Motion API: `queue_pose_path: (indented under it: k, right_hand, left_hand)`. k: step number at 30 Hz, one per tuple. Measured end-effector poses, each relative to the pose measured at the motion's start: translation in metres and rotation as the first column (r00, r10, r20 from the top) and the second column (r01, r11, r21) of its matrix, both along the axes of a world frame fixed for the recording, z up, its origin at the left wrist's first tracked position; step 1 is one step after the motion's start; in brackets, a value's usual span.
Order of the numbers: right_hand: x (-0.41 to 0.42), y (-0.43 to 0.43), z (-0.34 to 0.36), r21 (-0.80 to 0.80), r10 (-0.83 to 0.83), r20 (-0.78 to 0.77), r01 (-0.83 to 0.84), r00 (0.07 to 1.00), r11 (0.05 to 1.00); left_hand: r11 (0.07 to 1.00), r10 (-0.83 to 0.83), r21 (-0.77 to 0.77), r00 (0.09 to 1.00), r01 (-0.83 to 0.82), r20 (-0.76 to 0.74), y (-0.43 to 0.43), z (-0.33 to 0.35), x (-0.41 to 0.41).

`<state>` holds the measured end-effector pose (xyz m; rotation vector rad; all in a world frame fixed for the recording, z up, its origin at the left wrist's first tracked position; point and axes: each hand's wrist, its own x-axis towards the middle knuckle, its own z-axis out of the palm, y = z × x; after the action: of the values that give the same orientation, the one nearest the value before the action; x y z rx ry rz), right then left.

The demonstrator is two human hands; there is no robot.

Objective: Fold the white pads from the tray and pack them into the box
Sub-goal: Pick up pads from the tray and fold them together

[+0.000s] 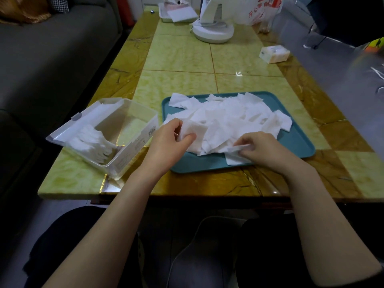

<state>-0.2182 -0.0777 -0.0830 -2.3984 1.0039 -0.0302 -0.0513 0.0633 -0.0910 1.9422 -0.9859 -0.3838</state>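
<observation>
A teal tray (295,142) lies on the table in front of me, heaped with several loose white pads (228,115). My left hand (168,138) holds one white pad (192,127) between thumb and fingers at the tray's left edge. At the tray's near edge my right hand (259,146) pinches the edge of another pad (236,154). To the left stands a clear plastic box (128,150) with its lid hinged open; a row of folded pads (91,140) stands in its near-left part.
The tiled yellow-green table (178,57) carries a white fan base (213,31), a small tissue pack (274,54), a white tray with paper (178,13) and a plastic bag (264,11) at the back. A grey sofa (52,59) runs along the left.
</observation>
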Motion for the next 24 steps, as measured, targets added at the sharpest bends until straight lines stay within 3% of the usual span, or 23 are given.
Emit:
queue_pose_path:
  k: [6, 11, 13, 17, 19, 21, 24]
  right_hand:
    - [0.002, -0.001, 0.000, -0.127, 0.010, 0.212, 0.017, 0.977, 0.992]
    - [0.013, 0.006, -0.001, -0.021, 0.006, 0.369, 0.001, 0.929, 1.000]
    - [0.019, 0.013, 0.001, -0.019, -0.030, 0.486, 0.045, 0.874, 0.999]
    - [0.027, 0.018, 0.001, 0.053, -0.182, 0.713, 0.207, 0.677, 0.977]
    - [0.030, 0.018, -0.003, 0.038, -0.187, 0.695, 0.224, 0.695, 0.974]
    - [0.031, 0.017, -0.007, -0.044, -0.114, 0.621, 0.180, 0.775, 0.983]
    - [0.031, 0.018, -0.011, -0.114, 0.045, 0.389, 0.000, 0.920, 0.994]
  left_hand:
    - [0.999, 0.034, 0.005, 0.999, -0.034, -0.015, 0.002, -0.001, 0.003]
    - [0.999, 0.053, -0.004, 0.998, -0.053, -0.022, -0.001, -0.002, 0.003]
    - [0.998, 0.057, -0.012, 0.998, -0.057, -0.023, -0.002, -0.002, 0.003]
    - [0.994, 0.090, -0.055, 0.995, -0.092, -0.037, -0.003, -0.002, 0.003]
    - [0.991, 0.111, -0.072, 0.993, -0.114, -0.046, -0.002, -0.002, 0.005]
    - [0.988, 0.128, -0.076, 0.990, -0.133, -0.058, -0.002, -0.001, 0.006]
    - [0.981, 0.164, -0.090, 0.984, -0.169, -0.067, -0.001, 0.001, 0.008]
